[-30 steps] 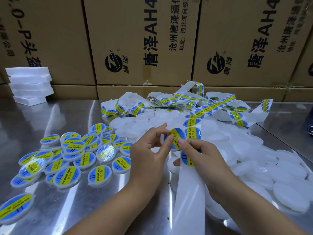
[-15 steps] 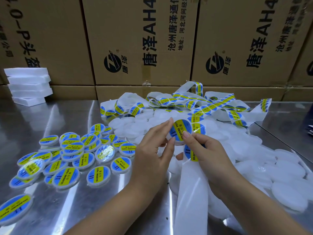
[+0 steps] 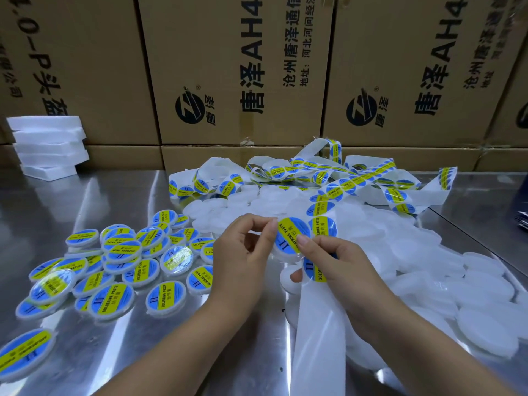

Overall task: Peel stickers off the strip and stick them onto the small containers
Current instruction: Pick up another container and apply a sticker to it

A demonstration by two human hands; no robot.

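Observation:
My left hand (image 3: 243, 258) pinches the left rim of a small round white container (image 3: 285, 254) held above the table centre. A blue and yellow round sticker (image 3: 293, 234) lies on its top face, and my right hand (image 3: 340, 261) presses a fingertip onto the sticker's lower right edge. My right hand also holds the white sticker strip (image 3: 317, 324), which runs down toward me with one sticker showing under my fingers. The rest of the strip (image 3: 357, 181) lies tangled at the back.
Several labelled containers (image 3: 120, 264) lie scattered on the steel table (image 3: 71, 201) at the left. A heap of plain white containers (image 3: 428, 267) fills the right. Cardboard boxes (image 3: 237, 70) wall off the back; stacked white foam blocks (image 3: 48, 147) stand far left.
The sticker came off the strip and now lies flat on the container. My left hand shifted from an open hold to a pinch on the rim; my right fingertip moved onto the sticker's edge.

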